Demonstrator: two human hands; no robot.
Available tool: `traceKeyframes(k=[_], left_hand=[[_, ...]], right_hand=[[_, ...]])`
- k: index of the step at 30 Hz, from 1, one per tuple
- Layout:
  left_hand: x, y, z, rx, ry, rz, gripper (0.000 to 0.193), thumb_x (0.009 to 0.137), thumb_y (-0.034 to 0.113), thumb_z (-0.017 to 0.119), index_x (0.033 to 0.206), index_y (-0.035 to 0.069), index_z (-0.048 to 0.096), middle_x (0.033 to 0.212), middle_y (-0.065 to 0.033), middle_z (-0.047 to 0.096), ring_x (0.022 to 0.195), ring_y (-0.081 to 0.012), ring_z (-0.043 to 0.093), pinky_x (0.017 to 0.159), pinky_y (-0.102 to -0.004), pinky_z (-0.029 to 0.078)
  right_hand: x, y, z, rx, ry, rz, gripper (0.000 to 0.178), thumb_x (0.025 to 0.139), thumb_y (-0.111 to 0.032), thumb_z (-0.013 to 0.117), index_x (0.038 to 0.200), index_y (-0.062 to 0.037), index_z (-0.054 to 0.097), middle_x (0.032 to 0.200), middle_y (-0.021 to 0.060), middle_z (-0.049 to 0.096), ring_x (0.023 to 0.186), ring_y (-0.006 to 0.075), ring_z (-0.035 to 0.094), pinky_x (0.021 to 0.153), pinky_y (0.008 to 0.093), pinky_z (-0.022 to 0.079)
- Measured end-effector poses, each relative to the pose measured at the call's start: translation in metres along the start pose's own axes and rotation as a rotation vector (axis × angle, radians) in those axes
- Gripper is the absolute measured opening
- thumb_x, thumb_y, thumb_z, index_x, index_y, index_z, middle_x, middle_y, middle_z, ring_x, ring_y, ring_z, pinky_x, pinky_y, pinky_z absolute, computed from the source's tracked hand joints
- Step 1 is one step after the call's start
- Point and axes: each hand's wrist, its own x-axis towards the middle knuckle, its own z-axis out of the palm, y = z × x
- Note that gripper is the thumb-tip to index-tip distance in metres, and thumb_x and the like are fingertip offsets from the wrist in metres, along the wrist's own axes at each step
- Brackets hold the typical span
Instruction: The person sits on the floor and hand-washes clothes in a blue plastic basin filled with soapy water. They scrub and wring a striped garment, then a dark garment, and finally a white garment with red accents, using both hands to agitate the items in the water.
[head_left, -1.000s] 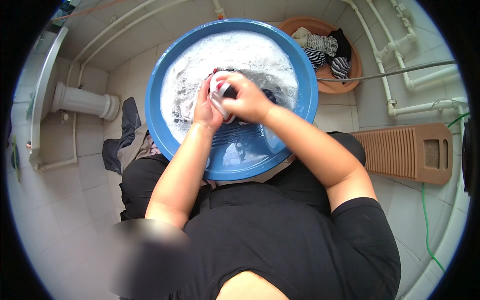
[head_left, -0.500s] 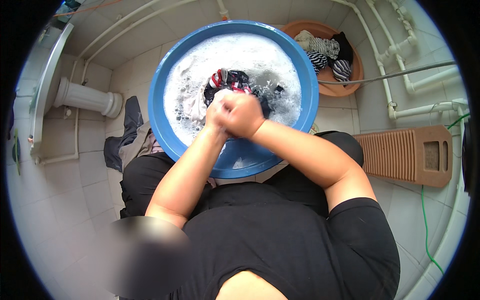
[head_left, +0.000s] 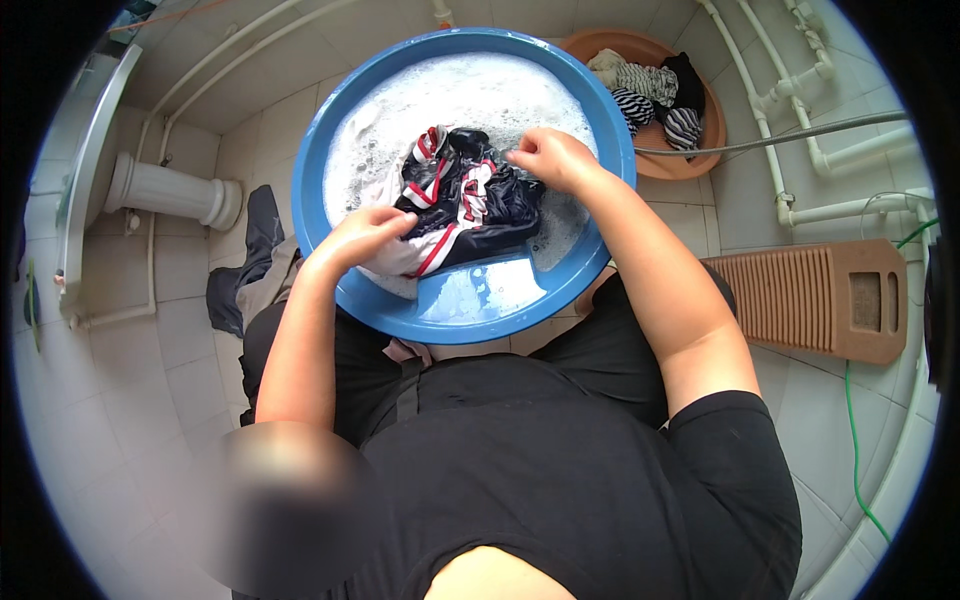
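Note:
A wet jersey (head_left: 478,200), black and white with red stripes, is bunched up in soapy water inside a big round blue tub (head_left: 317,270). My left hand (head_left: 362,238) grips the white cloth along its left side, the fingertips pressed to it. At its upper right, my right hand (head_left: 557,160) is closed in a pinch at the dark cloth's edge. The fingers partly hide what is between them. Part of the jersey rests near a sloped, wet panel (head_left: 480,290) at the tub's near side.
Behind the tub to the right stands an orange basin (head_left: 700,165) holding striped and dark clothes. A brown washboard (head_left: 790,300) lies at the right. Dark and beige clothes (head_left: 262,260) lie on the floor at the left, near a white pedestal (head_left: 175,192). A grey hose (head_left: 780,150) crosses over the basin.
My hands were clasped together over the tub's middle. They have moved apart, left hand to the left, right hand up and right, and the jersey lies more spread out.

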Motion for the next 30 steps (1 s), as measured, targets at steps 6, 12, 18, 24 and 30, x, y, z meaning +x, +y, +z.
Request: traceKeyframes(k=[6,12,18,24,30], left_hand=[[0.009,0.043,0.064,0.325,0.313,0.441,0.033,0.074,0.036,0.067,0.092,0.008,0.065,0.087,-0.0094,0.063,0.086,-0.0268,0.061,0.075,-0.0367,0.048],[0.021,0.053,0.081,0.263,0.016,0.148,0.039,0.070,0.035,0.070,0.094,0.006,0.062,0.085,-0.0125,0.064,0.081,-0.0255,0.062,0.071,-0.0346,0.048],[0.034,0.042,0.069,-1.767,-0.111,0.244,0.043,0.085,0.030,0.047,0.119,0.005,0.053,0.115,-0.0141,0.058,0.106,-0.0297,0.055,0.094,-0.0441,0.042],[0.060,0.035,0.083,-1.875,0.111,0.064,0.054,0.087,0.046,0.045,0.123,0.005,0.048,0.125,-0.0143,0.051,0.115,-0.0299,0.049,0.101,-0.0433,0.036],[0.032,0.068,0.095,-1.727,0.084,0.108,0.047,0.090,0.047,0.041,0.115,0.010,0.055,0.114,-0.0101,0.058,0.105,-0.0250,0.056,0.093,-0.0422,0.044]], right_hand=[[0.010,0.022,0.040,-0.465,-0.441,0.205,0.038,0.079,-0.023,0.062,0.113,-0.0090,0.057,0.118,0.0119,0.057,0.109,0.0308,0.054,0.090,0.0392,0.045],[0.018,0.028,0.042,-0.087,0.022,0.321,0.046,0.085,-0.034,0.052,0.121,-0.0053,0.053,0.120,0.0167,0.055,0.112,0.0303,0.053,0.094,0.0391,0.041],[-0.001,-0.012,0.033,0.947,-0.253,0.286,0.066,0.086,-0.052,0.048,0.128,-0.0009,0.043,0.132,0.0188,0.044,0.123,0.0292,0.040,0.100,0.0442,0.031],[-0.038,-0.085,0.052,0.541,0.354,-0.554,0.033,0.075,-0.014,0.063,0.106,-0.0059,0.055,0.103,0.0142,0.059,0.093,0.0263,0.058,0.083,0.0318,0.046],[-0.059,-0.092,0.065,-0.025,0.395,-0.983,0.010,0.075,-0.023,0.062,0.075,-0.0151,0.057,0.078,0.0038,0.055,0.065,0.0208,0.058,0.057,0.0334,0.047]])
